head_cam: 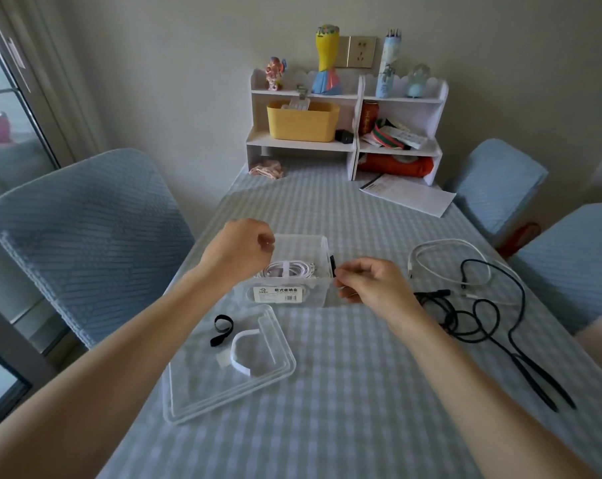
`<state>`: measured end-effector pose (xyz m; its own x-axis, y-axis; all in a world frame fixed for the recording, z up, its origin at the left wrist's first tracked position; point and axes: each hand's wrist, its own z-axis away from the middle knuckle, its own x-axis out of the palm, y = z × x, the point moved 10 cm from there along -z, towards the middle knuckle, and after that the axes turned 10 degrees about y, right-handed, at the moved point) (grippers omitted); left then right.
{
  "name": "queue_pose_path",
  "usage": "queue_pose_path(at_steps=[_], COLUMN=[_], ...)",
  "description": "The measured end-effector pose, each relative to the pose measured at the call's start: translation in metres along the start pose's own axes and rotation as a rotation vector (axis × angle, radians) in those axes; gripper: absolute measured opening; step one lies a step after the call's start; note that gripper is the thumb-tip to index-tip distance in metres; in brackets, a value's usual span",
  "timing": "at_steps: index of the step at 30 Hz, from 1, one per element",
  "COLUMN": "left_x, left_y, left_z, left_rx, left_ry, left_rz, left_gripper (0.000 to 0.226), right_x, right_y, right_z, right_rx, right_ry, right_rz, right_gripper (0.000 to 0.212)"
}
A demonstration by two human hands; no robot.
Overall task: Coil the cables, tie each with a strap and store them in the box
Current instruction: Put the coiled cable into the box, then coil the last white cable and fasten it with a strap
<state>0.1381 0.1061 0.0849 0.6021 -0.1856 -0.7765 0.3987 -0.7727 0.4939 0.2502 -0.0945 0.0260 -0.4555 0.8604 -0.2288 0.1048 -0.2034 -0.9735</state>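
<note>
A clear plastic box (pixel 313 299) stands in the middle of the table. Inside it lies a coiled white cable (pixel 304 269) bound by a white strap. My left hand (pixel 239 252) hovers over the box's left rim, fingers loosely curled and holding nothing. My right hand (pixel 372 285) is just right of the box, fingers loosely curled, with nothing visible in it. A loose white cable (pixel 446 244) and a tangled black cable (pixel 482 316) lie to the right. A black strap (pixel 221 329) and a white strap (pixel 243 354) lie by the box's clear lid (pixel 202 392).
At the table's far end stands a white shelf unit (pixel 356 146) with a yellow bin (pixel 301 122) and ornaments, and papers (pixel 408 193) lie before it. Blue-covered chairs stand to the left (pixel 85 229) and right (pixel 493 181).
</note>
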Motion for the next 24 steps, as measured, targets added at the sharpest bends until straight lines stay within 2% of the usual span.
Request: queue_pose_path(at_steps=[3,8,11,15,17,20,22,24], left_x=[-0.022,-0.025,-0.019,0.004,0.01,0.002,-0.013,-0.032], left_y=[0.011,-0.013,-0.028,-0.041,-0.039,-0.026,-0.024,-0.021], left_z=[0.037,0.098,0.133,0.15,0.156,0.157,0.157,0.161], left_rx=[0.057,-0.002,0.042,0.17,0.237,0.361,0.355,0.251], left_ry=[0.016,-0.091,-0.133,-0.257,-0.289,-0.164,0.001,0.149], left_rz=[0.171,0.178,0.062,-0.173,-0.24,-0.224,-0.064,0.19], left_gripper=[0.01,0.01,0.019,0.044,0.04,0.022,0.015,0.013], right_x=[-0.002,0.007,0.023,0.035,0.038,0.036,0.028,0.015], right_y=[-0.005,-0.013,0.0,0.012,0.018,0.022,0.023,0.025], right_z=[0.011,0.043,0.071,0.091,0.098,0.105,0.106,0.105], right_rx=[-0.066,-0.15,-0.176,-0.21,-0.214,-0.211,-0.204,-0.198], right_ry=[-0.016,-0.086,-0.142,-0.174,-0.183,-0.169,-0.146,-0.115], right_rz=[0.061,0.115,0.161,0.192,0.196,0.2,0.198,0.198], right_gripper=[0.008,0.007,0.01,0.009,0.009,0.009,0.007,0.005])
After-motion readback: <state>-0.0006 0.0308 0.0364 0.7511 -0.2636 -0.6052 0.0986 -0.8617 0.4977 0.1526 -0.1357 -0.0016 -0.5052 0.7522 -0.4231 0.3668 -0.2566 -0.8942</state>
